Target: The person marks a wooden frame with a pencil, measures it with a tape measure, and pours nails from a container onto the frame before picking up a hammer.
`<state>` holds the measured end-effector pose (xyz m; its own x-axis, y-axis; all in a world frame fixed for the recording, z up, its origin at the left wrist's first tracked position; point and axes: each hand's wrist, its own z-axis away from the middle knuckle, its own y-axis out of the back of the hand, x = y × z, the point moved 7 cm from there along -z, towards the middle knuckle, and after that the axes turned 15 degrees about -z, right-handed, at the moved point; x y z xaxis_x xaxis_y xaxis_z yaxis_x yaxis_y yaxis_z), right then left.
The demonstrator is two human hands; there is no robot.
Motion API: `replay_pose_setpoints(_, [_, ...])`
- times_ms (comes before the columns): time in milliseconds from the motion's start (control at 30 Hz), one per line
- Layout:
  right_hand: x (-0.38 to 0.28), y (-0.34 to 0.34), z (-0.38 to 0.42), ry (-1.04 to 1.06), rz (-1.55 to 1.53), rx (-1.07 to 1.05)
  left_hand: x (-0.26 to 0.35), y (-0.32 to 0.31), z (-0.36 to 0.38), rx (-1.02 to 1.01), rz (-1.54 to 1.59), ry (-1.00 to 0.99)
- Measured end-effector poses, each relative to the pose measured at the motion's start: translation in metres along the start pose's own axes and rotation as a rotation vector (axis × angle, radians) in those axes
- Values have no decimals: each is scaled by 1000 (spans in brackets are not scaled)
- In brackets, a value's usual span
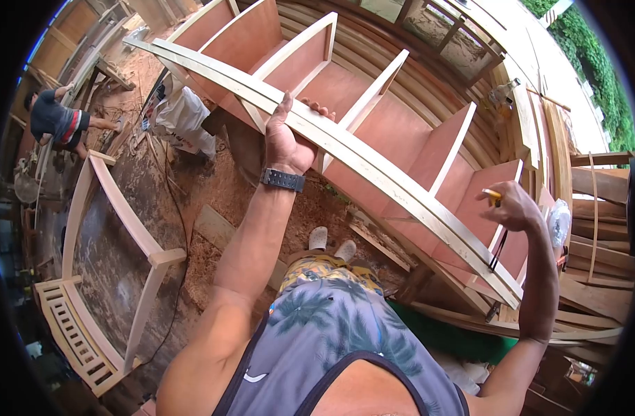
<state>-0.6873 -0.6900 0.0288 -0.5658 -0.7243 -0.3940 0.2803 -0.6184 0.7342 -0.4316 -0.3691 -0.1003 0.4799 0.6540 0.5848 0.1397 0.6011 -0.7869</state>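
Note:
A long wooden shelf unit (400, 132) with reddish plywood panels and pale wood dividers stands in front of me. My left hand (286, 135), with a dark watch on the wrist, grips the pale front rail (373, 170) of the unit. My right hand (511, 204) is raised beside the unit's right end and pinches a small yellow pencil (492, 195) between the fingers.
A pale wooden bed frame (102, 270) lies on the sawdust-covered floor at left. One person (57, 121) crouches at far left; another in light trousers (182, 114) stands behind the unit. Stacked planks (594, 229) fill the right side.

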Motion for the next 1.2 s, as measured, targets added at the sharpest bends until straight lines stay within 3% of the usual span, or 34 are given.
replay_pose_setpoints(133, [37,55,-9,-11,198,357,6,7,1,100,30,37])
replay_pose_setpoints(200, [54,82,-13,163,137,595,18,35,-12,38,-138,-34])
replay_pose_setpoints(233, [65,92,-18,-79,303,484,26,35,-4,100,-182,6])
replay_pose_setpoints(267, [101,107,-26,-287,281,481,31,47,-11,50,-158,26])
replay_pose_setpoints(300, [95,112,-14,-298,298,490,39,57,-11,70,-192,16])
replay_pose_setpoints(367, [87,113,-4,-511,302,461,52,67,-11,97,-208,-13])
replay_pose_setpoints(467, [99,113,-10,-504,273,417,64,71,-6,221,-273,-46])
replay_pose_setpoints(533, [94,104,-29,-273,-51,248,70,75,-5,213,-313,-65])
replay_pose_setpoints(567, [101,105,-32,-350,-167,338,72,76,-5,213,-317,-73])
replay_pose_setpoints(833, [103,84,-83,-281,36,251,71,65,4,333,-319,-34])
replay_pose_setpoints(900, [106,79,-67,-404,-113,195,71,64,5,320,-336,-34])
replay_pose_setpoints(1033, [113,77,-82,-378,121,229,75,58,13,332,-311,-30])
replay_pose_setpoints(1133, [107,78,-75,-279,112,256,79,54,19,303,-320,-35])
replay_pose_setpoints(1200, [102,80,-59,-339,31,330,80,52,25,299,-346,-41])
